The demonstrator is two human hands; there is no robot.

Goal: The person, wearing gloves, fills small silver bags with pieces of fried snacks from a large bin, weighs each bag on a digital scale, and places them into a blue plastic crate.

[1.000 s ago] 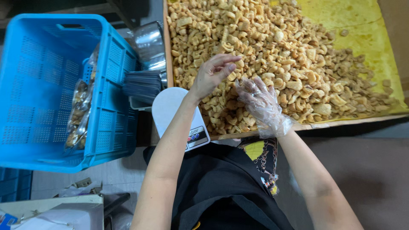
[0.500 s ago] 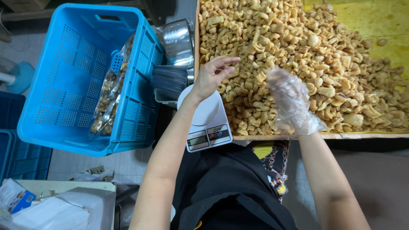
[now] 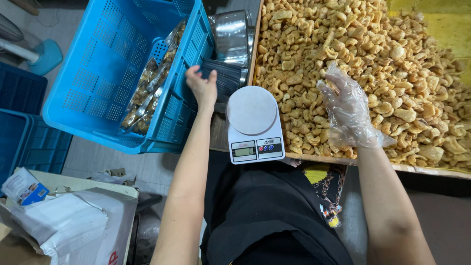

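Note:
My left hand is bare and reaches onto a stack of dark flat bags beside the blue crate; its fingers rest on the stack. My right hand wears a clear plastic glove and lies on the heap of golden fried puffs in the wide tray, fingers curled around some pieces. A small white kitchen scale with a round bare platform sits between the two hands, at the tray's near corner.
Several filled clear bags of puffs lean inside the blue crate. A metal bowl stands behind the stack. More blue crates sit at the left, with a cardboard box and papers below. The tray's wooden rim runs along the front.
My left hand left the puffs and moved left to the dark bag stack. My gloved right hand stayed on the heap. The view shifted, bringing the scale and crate closer to the middle.

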